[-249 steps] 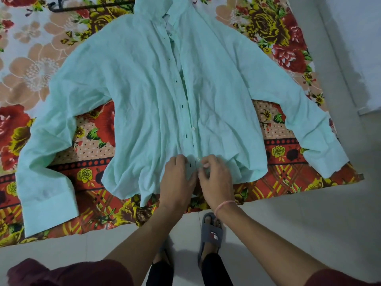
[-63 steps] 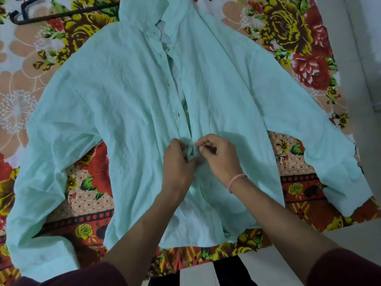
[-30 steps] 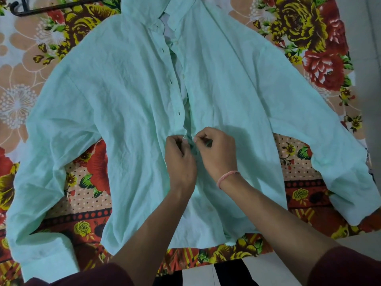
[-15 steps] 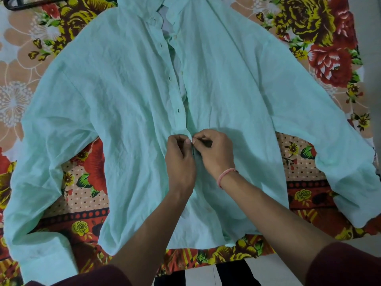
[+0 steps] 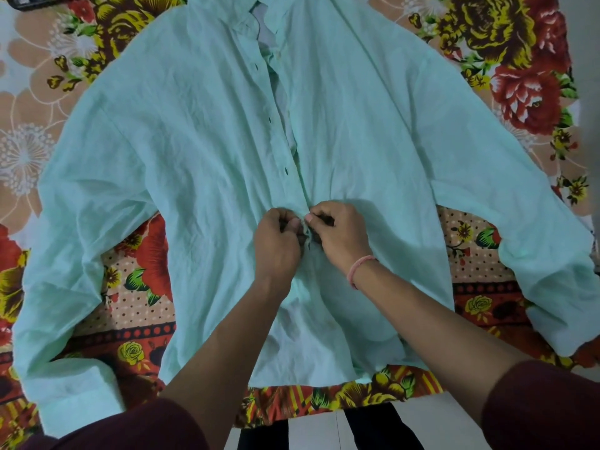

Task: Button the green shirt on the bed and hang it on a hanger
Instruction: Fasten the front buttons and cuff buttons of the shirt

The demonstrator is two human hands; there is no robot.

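Observation:
The pale green shirt (image 5: 181, 151) lies front-up on the flowered bed sheet (image 5: 139, 287), sleeves spread to both sides, collar at the top. Its front opening gapes from the collar down to my hands, with dark buttonholes showing along the left edge. My left hand (image 5: 276, 245) and my right hand (image 5: 341, 235) meet at the middle of the placket, each pinching one front edge of the shirt. The button between my fingertips is hidden. Only a dark sliver of the hanger (image 5: 35, 1) shows at the top left corner, lying on the bed.
The bed's front edge runs along the bottom, with pale floor tiles (image 5: 311, 430) and my dark-trousered legs below it. A pink band circles my right wrist (image 5: 358, 269). A pale wall or floor strip borders the bed at the far right.
Since eight seconds ago my hands have moved from the hem up the placket to the shirt's middle. In the last second they have stayed there, fingers working at the same spot.

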